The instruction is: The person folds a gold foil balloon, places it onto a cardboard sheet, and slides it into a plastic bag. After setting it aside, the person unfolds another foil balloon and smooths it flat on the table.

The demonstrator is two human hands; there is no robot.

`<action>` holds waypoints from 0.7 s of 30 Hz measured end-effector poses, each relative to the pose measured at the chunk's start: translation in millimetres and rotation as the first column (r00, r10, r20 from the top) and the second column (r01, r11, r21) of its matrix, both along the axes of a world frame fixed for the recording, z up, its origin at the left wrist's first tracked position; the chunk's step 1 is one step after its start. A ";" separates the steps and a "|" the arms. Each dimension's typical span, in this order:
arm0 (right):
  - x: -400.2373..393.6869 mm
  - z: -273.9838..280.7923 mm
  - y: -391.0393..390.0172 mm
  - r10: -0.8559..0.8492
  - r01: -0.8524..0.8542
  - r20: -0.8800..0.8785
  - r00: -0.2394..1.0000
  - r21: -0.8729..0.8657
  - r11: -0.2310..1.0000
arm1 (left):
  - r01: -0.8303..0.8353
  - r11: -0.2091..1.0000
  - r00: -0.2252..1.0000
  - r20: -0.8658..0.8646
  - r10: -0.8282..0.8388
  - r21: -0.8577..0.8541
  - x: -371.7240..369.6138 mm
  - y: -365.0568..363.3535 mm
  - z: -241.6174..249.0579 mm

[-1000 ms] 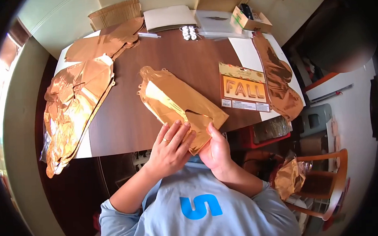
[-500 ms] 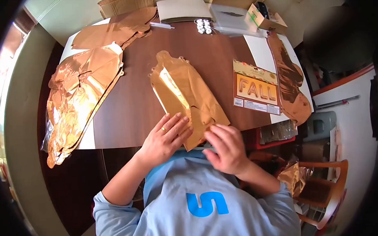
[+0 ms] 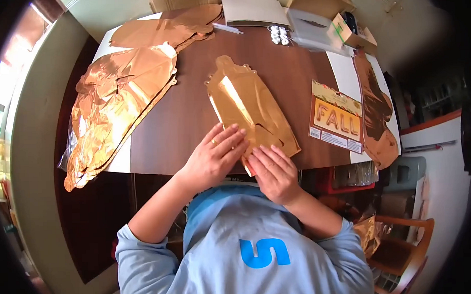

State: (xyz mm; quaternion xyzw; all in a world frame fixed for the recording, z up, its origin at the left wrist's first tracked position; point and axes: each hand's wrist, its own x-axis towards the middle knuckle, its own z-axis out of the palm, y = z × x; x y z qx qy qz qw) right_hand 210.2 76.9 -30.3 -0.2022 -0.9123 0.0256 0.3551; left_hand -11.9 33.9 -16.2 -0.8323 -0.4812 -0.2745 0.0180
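A flat, folded copper-gold foil balloon (image 3: 254, 102) lies lengthwise on the brown table in front of me, with small tabs at its far end. My left hand (image 3: 217, 154) rests on its near left edge, fingers stretched out and a ring on one of them. Flat on the near end lies my right hand (image 3: 274, 172), its fingers extended side by side over the foil. The two hands are close together but apart. The near corner of the foil shows between them, while the rest of that end is covered by the fingers.
Crinkled foil balloons (image 3: 122, 94) lie at the left, with more flat foil pieces (image 3: 164, 27) behind. On the right are a printed FALL package (image 3: 335, 117) and another foil balloon (image 3: 374, 113). White spools (image 3: 279, 35), a white tube (image 3: 227, 28) and a small box (image 3: 353, 31) sit at the back.
My right hand has come down flat on the balloon's near end from a raised, curled pose. The foil there looks smoother. My left hand stays on the foil; the whole view has shifted.
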 end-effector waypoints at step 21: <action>-8.2 9.7 1.2 0.043 -0.056 0.139 0.989 0.093 0.994 | 0.304 0.570 0.203 0.636 0.744 -0.763 6.0 22.0 34.4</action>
